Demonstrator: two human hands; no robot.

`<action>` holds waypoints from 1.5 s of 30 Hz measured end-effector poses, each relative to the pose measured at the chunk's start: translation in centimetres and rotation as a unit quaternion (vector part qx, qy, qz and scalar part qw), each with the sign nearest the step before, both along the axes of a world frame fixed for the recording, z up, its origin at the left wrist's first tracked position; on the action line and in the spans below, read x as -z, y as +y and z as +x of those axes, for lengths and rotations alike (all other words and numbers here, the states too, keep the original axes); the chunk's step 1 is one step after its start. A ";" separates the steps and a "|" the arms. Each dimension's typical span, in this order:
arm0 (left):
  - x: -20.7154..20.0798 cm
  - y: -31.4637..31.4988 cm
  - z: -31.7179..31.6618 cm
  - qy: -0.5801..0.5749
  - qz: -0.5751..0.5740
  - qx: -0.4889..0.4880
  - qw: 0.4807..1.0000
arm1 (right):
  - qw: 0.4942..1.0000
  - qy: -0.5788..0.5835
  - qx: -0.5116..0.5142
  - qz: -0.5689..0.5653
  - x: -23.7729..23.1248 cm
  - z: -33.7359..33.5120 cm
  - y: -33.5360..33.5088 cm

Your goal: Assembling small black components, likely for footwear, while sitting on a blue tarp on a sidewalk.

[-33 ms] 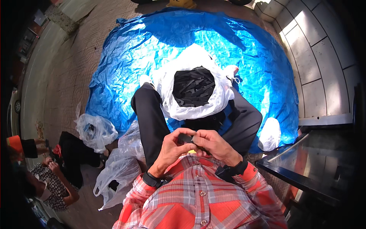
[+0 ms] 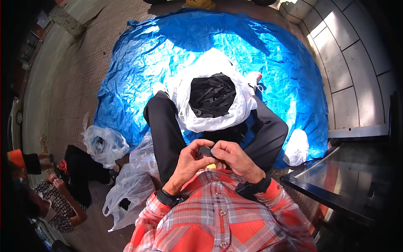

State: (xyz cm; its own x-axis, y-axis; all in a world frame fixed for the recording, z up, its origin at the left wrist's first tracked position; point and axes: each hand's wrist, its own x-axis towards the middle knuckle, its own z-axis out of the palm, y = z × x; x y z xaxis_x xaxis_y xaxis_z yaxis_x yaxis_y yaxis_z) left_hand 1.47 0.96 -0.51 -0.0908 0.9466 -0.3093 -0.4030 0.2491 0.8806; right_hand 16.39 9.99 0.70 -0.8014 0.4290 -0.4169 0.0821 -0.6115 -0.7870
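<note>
In front of my belly, both hands are closed on a small flat black piece (image 2: 205, 151), its kind too small to make out. My left hand (image 2: 189, 163) grips its left side between thumb and fingers. From the other side, the fingers and thumb of my right hand (image 2: 239, 161) pinch its right end and partly cover it. Something small and yellow (image 2: 211, 166) shows just below the fingers. Beyond my hands, between my legs, a white plastic bag (image 2: 197, 124) stands with its mouth wide, filled with many similar flat black pieces (image 2: 212, 95).
A crumpled blue tarp (image 2: 134, 71) lies under the bag and my feet. Clear plastic bags (image 2: 128, 189) sit at my left, and a white bundle (image 2: 297, 148) at my right. A dark glossy table (image 2: 336, 180) stands close on the right. Another person (image 2: 58, 197) sits at far left.
My fingertips have shifted slightly around the black piece, and less of its right end shows. Both hands keep hold of it; the bags stay in place.
</note>
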 end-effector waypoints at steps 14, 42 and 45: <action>0.8 0.8 0.6 0.148 -0.014 0.021 0.989 | 0.985 -0.104 0.056 0.122 1.6 1.9 -0.7; 3.0 -0.2 -2.6 -0.222 -0.161 -0.070 0.959 | 0.659 -0.207 0.033 0.722 10.5 -5.5 12.3; 2.9 -0.6 -3.2 -0.135 -0.174 -0.084 0.972 | 0.608 -0.266 -0.066 0.745 11.2 -5.9 13.5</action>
